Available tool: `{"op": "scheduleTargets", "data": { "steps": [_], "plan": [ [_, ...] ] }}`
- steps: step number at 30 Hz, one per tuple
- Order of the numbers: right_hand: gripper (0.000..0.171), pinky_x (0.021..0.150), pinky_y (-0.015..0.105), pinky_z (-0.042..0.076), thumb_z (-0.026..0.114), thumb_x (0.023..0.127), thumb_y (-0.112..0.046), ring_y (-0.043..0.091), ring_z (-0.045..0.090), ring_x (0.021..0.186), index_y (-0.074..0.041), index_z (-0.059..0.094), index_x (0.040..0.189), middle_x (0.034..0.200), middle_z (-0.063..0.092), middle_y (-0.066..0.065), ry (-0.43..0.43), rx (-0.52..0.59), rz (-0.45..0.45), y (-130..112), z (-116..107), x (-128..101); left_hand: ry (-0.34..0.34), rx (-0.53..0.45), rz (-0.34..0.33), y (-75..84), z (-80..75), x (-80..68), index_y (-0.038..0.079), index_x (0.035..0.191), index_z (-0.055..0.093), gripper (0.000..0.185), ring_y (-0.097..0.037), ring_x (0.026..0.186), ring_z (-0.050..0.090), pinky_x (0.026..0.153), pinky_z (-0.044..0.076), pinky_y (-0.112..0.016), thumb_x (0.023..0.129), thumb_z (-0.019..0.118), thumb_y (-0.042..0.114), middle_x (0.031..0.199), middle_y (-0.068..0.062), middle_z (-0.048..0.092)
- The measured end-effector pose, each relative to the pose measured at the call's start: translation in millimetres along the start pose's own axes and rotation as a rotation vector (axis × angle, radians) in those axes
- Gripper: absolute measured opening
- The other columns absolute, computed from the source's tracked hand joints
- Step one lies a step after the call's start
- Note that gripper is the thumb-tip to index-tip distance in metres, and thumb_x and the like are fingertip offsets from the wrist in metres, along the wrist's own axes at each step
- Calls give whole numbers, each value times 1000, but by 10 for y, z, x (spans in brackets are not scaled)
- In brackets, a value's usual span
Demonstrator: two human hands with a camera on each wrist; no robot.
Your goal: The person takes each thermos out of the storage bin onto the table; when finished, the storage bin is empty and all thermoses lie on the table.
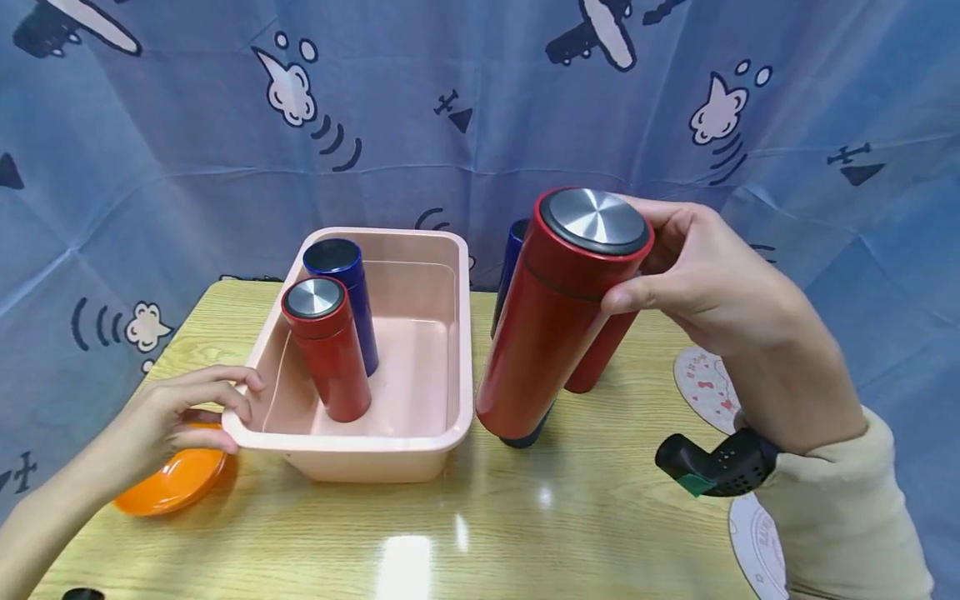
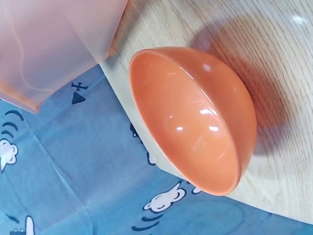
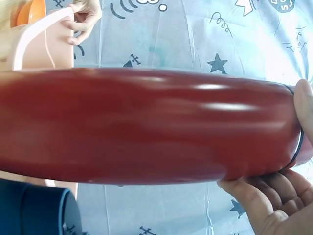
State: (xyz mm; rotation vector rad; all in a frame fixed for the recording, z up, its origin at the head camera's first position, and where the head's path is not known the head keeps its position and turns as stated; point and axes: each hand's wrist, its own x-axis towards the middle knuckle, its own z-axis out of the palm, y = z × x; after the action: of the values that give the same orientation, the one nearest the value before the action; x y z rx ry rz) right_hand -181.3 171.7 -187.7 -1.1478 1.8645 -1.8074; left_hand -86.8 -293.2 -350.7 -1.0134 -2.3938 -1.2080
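Observation:
My right hand (image 1: 697, 275) grips a red thermos bottle (image 1: 540, 333) near its silver-topped lid, thumb on the near side. The bottle is tilted in the air just right of a pale pink plastic bin (image 1: 360, 467). The right wrist view is mostly filled by this bottle (image 3: 146, 127), with fingers (image 3: 254, 196) around its lid end. At the bin's front left corner my left hand (image 1: 191, 404) pinches the rim, fingertips over the edge and thumb outside. Inside the bin, a red thermos (image 1: 337, 367) stands before a blue thermos (image 1: 362, 308), both upright on the left side.
Behind the held bottle, partly hidden, are another red thermos (image 1: 596, 362) and a blue one (image 1: 513, 254); a dark blue base (image 1: 528, 437) shows below it. An orange bowl (image 2: 195, 122) lies beside the bin's left front. Round patterned mats (image 1: 705, 387) lie at the table's right edge.

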Motion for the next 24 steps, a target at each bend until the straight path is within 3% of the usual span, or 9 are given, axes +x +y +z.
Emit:
{"op": "scheduleTargets", "data": {
  "steps": [8, 15, 24],
  "plan": [
    [61, 85, 35, 56, 76, 77, 7, 27, 63, 105, -3, 54, 134, 120, 63, 16, 28, -19, 26, 166, -17, -204, -1, 10, 14, 3, -10, -3, 13, 90, 64, 48, -2, 106, 55, 71, 56, -16, 52, 81, -11, 114, 3, 60],
    [61, 83, 32, 57, 74, 78, 10, 23, 64, 103, -7, 55, 133, 119, 65, 12, 46, -17, 63, 372, -122, -429, 12, -17, 11, -1, 1, -12, 11, 91, 65, 57, -3, 108, 55, 72, 55, -15, 46, 78, -23, 114, 0, 61],
    [57, 81, 31, 58, 71, 81, 10, 20, 64, 103, -9, 56, 133, 120, 65, 8, 49, 20, 85, 583, -223, -642, 8, 26, 13, 9, 2, 1, 13, 90, 65, 49, -1, 107, 55, 71, 55, -15, 51, 81, -11, 115, 3, 61]
  ]
}}
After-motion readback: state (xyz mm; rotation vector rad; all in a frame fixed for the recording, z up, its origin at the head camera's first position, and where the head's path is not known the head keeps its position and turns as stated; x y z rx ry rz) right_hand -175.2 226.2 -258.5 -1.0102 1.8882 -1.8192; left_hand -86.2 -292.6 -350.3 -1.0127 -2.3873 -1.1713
